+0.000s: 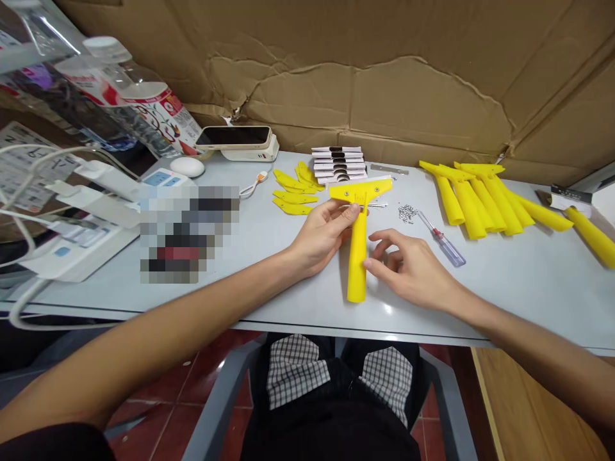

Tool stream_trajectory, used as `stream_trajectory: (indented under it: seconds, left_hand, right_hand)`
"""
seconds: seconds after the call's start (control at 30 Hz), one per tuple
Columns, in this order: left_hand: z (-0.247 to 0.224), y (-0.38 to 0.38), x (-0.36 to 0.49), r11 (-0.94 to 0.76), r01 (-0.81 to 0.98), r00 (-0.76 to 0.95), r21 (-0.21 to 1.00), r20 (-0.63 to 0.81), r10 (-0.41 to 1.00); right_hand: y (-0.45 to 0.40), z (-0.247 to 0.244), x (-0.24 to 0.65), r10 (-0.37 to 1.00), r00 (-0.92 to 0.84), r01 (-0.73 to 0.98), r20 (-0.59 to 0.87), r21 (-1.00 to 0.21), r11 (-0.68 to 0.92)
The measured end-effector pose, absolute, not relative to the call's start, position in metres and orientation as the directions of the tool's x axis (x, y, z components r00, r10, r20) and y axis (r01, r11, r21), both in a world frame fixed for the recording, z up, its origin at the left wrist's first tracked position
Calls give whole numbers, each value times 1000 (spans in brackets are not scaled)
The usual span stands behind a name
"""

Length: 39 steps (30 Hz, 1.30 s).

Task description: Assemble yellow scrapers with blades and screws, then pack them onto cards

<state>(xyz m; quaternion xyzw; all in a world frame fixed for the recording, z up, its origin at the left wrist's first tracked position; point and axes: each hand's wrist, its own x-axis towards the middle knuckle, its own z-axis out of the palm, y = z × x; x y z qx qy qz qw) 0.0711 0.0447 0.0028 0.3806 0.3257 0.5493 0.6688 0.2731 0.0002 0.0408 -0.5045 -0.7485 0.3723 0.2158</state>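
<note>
My left hand [323, 235] grips a yellow scraper [356, 262] by the neck, its wide head away from me and its handle toward me. Two small screws show in the head. My right hand [408, 266] is beside the handle, fingers curled but apart, the thumb at or close to the handle's edge; it holds nothing. Beyond the scraper lie a stack of paper-wrapped blades [339, 163] and several loose yellow plates [294, 202]. To the right are a pile of small screws [407, 213] and a screwdriver [444, 242] with a clear handle.
Several yellow scraper handles [473, 205] lie at the right, with another [593, 237] near the edge. A phone [234, 137], a white mouse [187, 167], a power strip [86, 246] with cables and plastic bottles [158, 115] occupy the left. Cardboard [384, 89] stands behind.
</note>
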Motion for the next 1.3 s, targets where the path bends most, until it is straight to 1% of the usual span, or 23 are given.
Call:
stream_trajectory:
  seconds: [0.1,0.23,0.33,0.5,0.57,0.6,0.63,0.67,0.7,0.73,0.77,0.8,0.83,0.87,0.9,0.97,1.07,1.2,1.3]
  left_hand:
    - [5,43,73,109,-500,181,859,-20,983]
    - [7,42,74,117,-494,176,862,-33,984]
    - [6,43,74,119,-472,187,873,-33,982]
    - [3,44,72,138,-352,222,926,-60,973]
    - [3,45,71,145,-337,219,930,-72,973]
    - [3,44,71,145,-341,218,929,-72,973]
    - [4,44,71,142,-349,216,926,-68,974]
    - [4,44,71,142,-361,217,922,-65,974]
    - [4,44,71,144,-375,220,916,-63,974]
    - [5,43,71,149,-389,223,909,-64,973]
    - [5,43,71,155,-400,227,903,-66,972]
    - [5,42,71,161,-405,228,900,-72,971]
    - [5,42,71,163,-403,222,901,-77,972]
    - [5,42,71,162,-396,215,904,-80,973]
    - [4,42,71,158,-391,206,907,-81,975]
    - [4,43,71,149,-387,192,910,-78,978]
    - [4,45,72,144,-400,193,905,-71,979]
    - [5,45,72,153,-399,201,904,-77,977]
    - [6,44,72,163,-408,209,898,-82,975]
  right_hand:
    - [11,33,261,910,-391,474,-137,-878,71]
    - [16,31,261,910,-385,370,-152,-929,2]
    - [14,30,262,916,-371,335,-149,-942,-18]
    - [12,25,263,922,-358,342,-149,-939,-20]
    - [13,25,266,919,-369,361,-140,-932,4]
    - [13,26,270,921,-371,383,-115,-923,39]
    - [13,29,275,929,-366,429,-65,-897,106]
    - [13,32,281,937,-348,503,6,-843,192]
    - [12,35,289,941,-323,606,105,-740,290]
    - [11,37,297,930,-299,728,212,-579,367]
    - [9,39,306,917,-272,832,292,-407,377]
    - [7,39,314,915,-250,902,318,-268,339]
    - [5,38,321,920,-238,937,311,-176,302]
    - [4,36,327,931,-235,951,281,-131,279]
    - [3,34,333,942,-238,954,236,-123,272]
    - [3,27,342,950,-260,945,171,-159,287]
    - [12,22,353,941,-295,929,166,-182,323]
    - [29,24,369,914,-367,912,176,-126,390]
    - [38,27,377,896,-415,904,159,-38,426]
